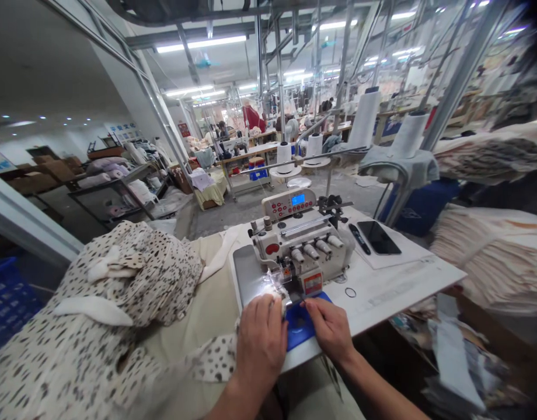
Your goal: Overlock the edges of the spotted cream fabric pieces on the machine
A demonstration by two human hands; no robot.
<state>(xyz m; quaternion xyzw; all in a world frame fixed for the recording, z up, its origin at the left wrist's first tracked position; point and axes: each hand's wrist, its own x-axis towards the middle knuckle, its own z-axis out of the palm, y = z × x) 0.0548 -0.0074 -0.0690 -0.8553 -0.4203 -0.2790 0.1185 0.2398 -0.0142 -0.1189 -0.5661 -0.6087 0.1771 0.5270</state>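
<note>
Spotted fabric (132, 280) heaped at 8 o'clock from the overlocker (301, 245), running under the left hand (262, 344).
Left fingers curl down, pressing the cloth onto the machine bed beside the presser foot; the right hand (332, 329) lies open, fingertips on a blue pad (301, 324), gripping nothing visible. A phone (379, 237) lies at the machine's 2 o'clock.

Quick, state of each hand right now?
Left hand: closed on the spotted fabric.
Right hand: open, fingertips on the blue pad, holding nothing.
</note>
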